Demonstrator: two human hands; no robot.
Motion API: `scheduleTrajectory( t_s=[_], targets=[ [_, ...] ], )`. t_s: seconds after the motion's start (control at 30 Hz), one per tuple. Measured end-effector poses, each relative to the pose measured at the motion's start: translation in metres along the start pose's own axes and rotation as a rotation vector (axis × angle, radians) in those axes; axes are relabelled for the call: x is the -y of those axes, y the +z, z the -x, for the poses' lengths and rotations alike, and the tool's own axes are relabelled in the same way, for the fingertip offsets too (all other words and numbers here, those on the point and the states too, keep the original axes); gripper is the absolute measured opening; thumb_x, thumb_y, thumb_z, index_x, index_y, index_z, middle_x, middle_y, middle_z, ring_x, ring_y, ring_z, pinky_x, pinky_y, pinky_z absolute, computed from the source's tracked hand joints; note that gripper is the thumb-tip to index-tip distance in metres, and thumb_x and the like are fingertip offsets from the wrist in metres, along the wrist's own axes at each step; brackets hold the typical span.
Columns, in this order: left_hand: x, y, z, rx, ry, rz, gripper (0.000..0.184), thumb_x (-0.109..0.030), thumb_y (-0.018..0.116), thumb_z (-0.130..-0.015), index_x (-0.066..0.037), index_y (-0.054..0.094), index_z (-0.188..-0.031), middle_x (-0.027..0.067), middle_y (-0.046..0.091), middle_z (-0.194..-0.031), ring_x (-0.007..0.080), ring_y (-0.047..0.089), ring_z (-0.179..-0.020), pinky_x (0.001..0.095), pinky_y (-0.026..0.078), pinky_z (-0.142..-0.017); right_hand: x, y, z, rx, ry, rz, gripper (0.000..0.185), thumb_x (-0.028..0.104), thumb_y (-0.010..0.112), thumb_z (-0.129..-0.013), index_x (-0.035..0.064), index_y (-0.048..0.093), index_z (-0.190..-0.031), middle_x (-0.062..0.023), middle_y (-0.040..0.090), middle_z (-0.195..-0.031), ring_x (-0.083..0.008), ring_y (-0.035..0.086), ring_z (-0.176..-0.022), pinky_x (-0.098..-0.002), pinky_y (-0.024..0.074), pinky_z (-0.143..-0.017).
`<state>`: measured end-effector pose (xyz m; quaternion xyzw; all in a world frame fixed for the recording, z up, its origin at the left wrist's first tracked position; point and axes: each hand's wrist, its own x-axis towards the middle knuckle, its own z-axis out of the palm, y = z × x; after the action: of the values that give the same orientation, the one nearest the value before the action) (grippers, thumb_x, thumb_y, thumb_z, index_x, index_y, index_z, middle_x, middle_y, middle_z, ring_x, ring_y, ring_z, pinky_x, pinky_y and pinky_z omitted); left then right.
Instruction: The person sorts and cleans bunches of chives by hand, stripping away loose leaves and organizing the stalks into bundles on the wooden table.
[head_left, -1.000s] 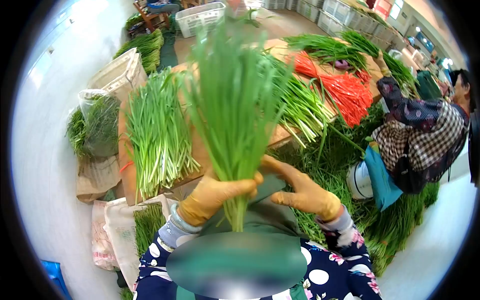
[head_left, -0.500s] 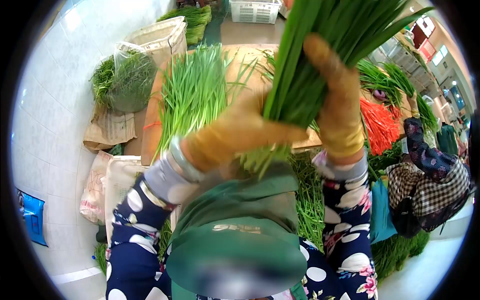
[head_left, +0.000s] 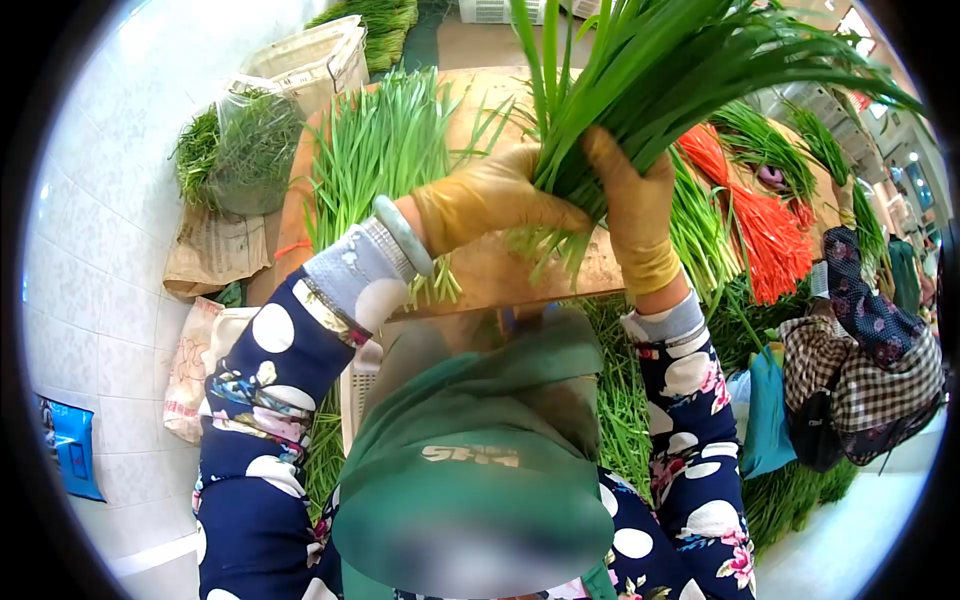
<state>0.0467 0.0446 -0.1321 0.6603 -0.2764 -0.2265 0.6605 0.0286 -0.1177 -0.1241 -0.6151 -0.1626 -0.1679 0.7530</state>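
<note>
Two gloved hands hold a bunch of long green leaves (head_left: 640,95) up over a table (head_left: 490,272).
The left hand (head_left: 495,200) is wrapped around the lower part of the bunch, thumb across its front; the right hand (head_left: 635,205) lies against the bunch's other side, though how far it closes cannot be told. The leaves rise above both hands and droop rightward, with short ends hanging below. On the table, a row of leaves (head_left: 370,150) lies left and red strips (head_left: 755,235) right. Beyond the table's left edge, a clear plastic bag (head_left: 262,140) holds thin greens; behind it stands a white crate (head_left: 322,65), its contents unclear. Below, another pale crate (head_left: 356,395) is mostly hidden by the left arm.
</note>
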Motion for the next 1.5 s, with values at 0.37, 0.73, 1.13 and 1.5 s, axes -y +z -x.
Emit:
scheduleTrajectory(
  t_s=[0.37, 0.73, 1.13, 1.5],
  targets=[
    [0.002, -0.005, -0.004, 0.014, -0.051, -0.012, 0.044, -0.008, 0.076, -0.080, 0.001, 0.060, -0.120, 0.0042, 0.064, -0.113, 0.0116, 0.057, -0.103, 0.0273, 0.046, -0.092, -0.027, -0.005, 0.001, 0.128, -0.084, -0.181, 0.028, 0.006, 0.070, -0.086, 0.0023, 0.062, -0.113, -0.0016, 0.066, -0.104, -0.0106, 0.060, -0.090, -0.0252, 0.0495, -0.081],
    [-0.084, -0.018, 0.032, 0.093, 0.030, -0.104, 0.040, -0.020, 0.069, -0.087, -0.001, 0.060, -0.122, 0.0065, 0.066, -0.113, 0.0144, 0.059, -0.105, 0.0288, 0.045, -0.093, 0.061, 0.057, -0.047, 0.243, -0.008, -0.124, 0.027, 0.020, 0.061, -0.093, 0.0006, 0.059, -0.112, -0.0100, 0.068, -0.093, -0.0194, 0.067, -0.080, -0.0294, 0.0570, -0.065],
    [-0.032, -0.115, 0.145, -0.438, -0.407, -0.018, 0.048, -0.034, 0.070, -0.087, 0.000, 0.056, -0.118, 0.0084, 0.068, -0.099, 0.0158, 0.068, -0.080, 0.0278, 0.057, -0.067, -0.058, 0.196, -0.021, 0.233, 0.649, -0.357, 0.032, 0.016, 0.070, -0.086, -0.0024, 0.058, -0.110, -0.0120, 0.066, -0.098, -0.0224, 0.065, -0.080, -0.0335, 0.0555, -0.070],
    [0.013, -0.123, 0.141, -0.559, -0.517, -0.899, 0.081, -0.067, 0.051, -0.083, 0.011, 0.062, -0.105, 0.0308, 0.063, -0.105, 0.0396, 0.061, -0.103, 0.0435, 0.045, -0.091, -0.121, 0.188, -0.026, 0.242, 0.450, 0.343, 0.049, 0.032, 0.070, -0.085, -0.0086, 0.058, -0.110, -0.0156, 0.066, -0.102, -0.0215, 0.061, -0.087, -0.0322, 0.0488, -0.078]
  ],
)
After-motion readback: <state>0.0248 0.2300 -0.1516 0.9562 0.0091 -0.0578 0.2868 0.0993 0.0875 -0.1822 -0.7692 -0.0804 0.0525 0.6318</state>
